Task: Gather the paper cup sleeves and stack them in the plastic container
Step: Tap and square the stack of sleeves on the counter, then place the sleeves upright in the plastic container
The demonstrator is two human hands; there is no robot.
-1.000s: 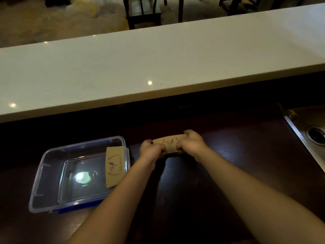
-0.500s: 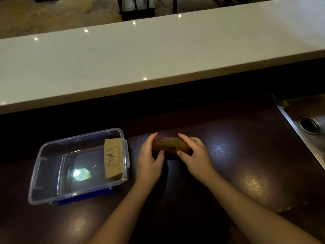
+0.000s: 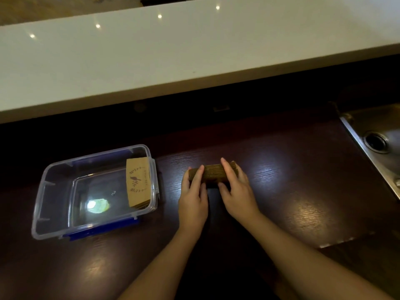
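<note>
**A:** What is near the hands?

**B:** A clear plastic container (image 3: 95, 191) sits on the dark wood counter (image 3: 292, 191), to the left of the hands. A few brown sleeves (image 3: 138, 182) stand inside it, leaning on its right wall. The front one has a bird drawn on it. A white countertop (image 3: 173, 50) runs across the back, higher up. A metal sink (image 3: 381, 144) is at the far right, and the edge of the picture cuts it off.

**A:** Where are the other sleeves?

**B:** A stack of sleeves (image 3: 213, 173) lies on its edge on the counter, right of the container and not touching it. The left hand (image 3: 193, 200) and the right hand (image 3: 237, 191) are on it, one at each end. Fingers are flat and spread out, pressing on the stack, not curled round it.

**A:** Can you count them?

**B:** No. The stack is dark and the fingers cover part of it. A bright light spot hides some of the container's floor too.
</note>
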